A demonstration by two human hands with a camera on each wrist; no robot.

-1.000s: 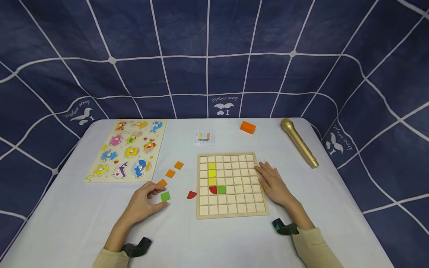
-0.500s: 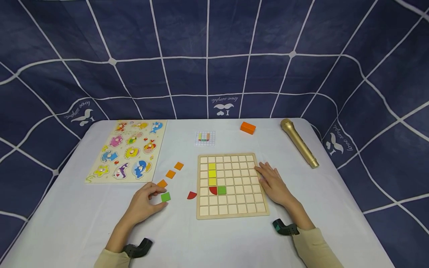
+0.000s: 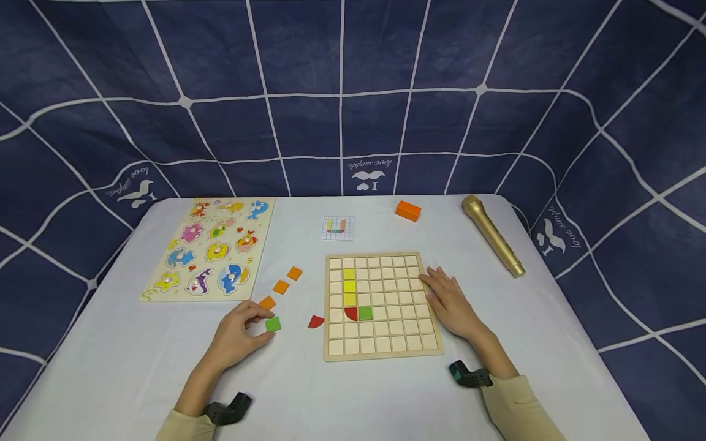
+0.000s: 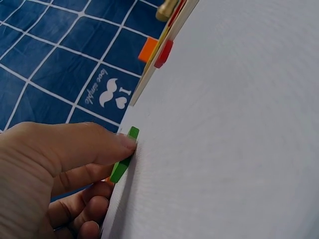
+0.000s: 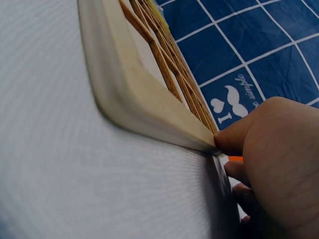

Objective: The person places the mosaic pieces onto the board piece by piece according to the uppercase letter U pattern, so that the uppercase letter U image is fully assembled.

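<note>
My left hand (image 3: 236,335) pinches a green square tile (image 3: 273,324) between thumb and fingertips, low over the white table. In the left wrist view the thumb presses one edge of that green tile (image 4: 122,162). My right hand (image 3: 452,303) rests at the right edge of a wooden grid board (image 3: 383,354), its thumb touching the frame in the right wrist view. On the board are three yellow tiles (image 3: 349,286) in a column, a red quarter-circle (image 3: 350,314) below them and a green tile (image 3: 365,313) beside it.
A loose red quarter-circle (image 3: 316,321) lies left of the board, with three orange tiles (image 3: 280,286) in a slanting row. Farther back are an animal puzzle board (image 3: 182,245), a pattern card (image 3: 338,228), an orange block (image 3: 408,211) and a gold microphone-shaped object (image 3: 493,234).
Hardly anything differs. The left hand keeps the green tile in nearly the same spot, and the right hand stays at the board's edge.
</note>
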